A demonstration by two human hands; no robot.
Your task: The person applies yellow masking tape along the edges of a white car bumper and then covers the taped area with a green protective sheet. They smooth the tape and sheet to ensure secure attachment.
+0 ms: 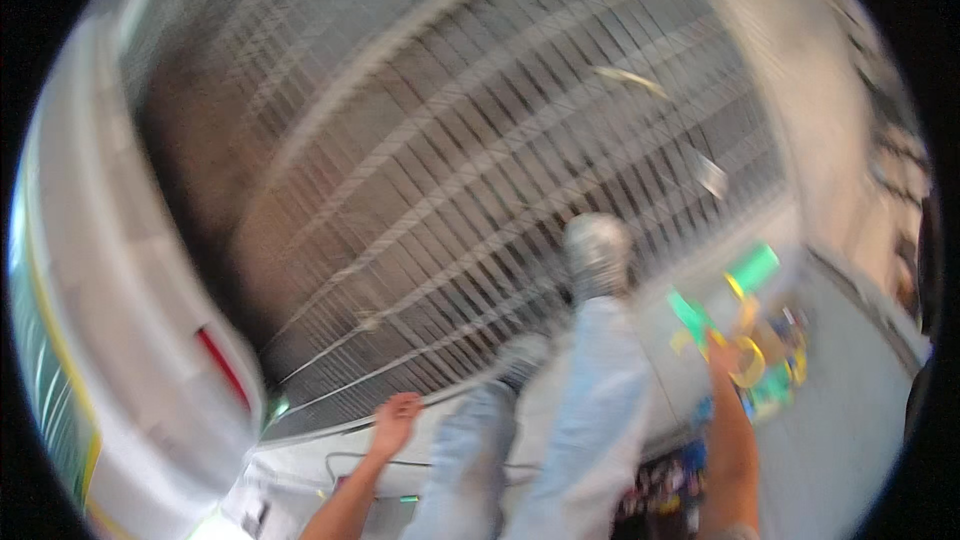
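Observation:
My right hand [722,352] reaches into a group of green and yellow tape rolls on a grey surface at the right. A yellow tape roll [748,362] lies right beside its fingers, and a green roll [752,268] is just beyond. Blur hides whether the fingers grip any of them. At the lower middle, my left hand [397,420] hangs in the air to the left of my legs, with nothing visible in it. Its fingers look loosely extended, though smeared by motion.
A slatted metal floor grating [480,160] spreads ahead of my shoes [598,250]. A white car body panel [140,320] with a red lamp [222,368] stands at the left, partly masked with yellow-edged film. A yellowish strip [630,80] and a pale scrap [712,180] lie on the grating.

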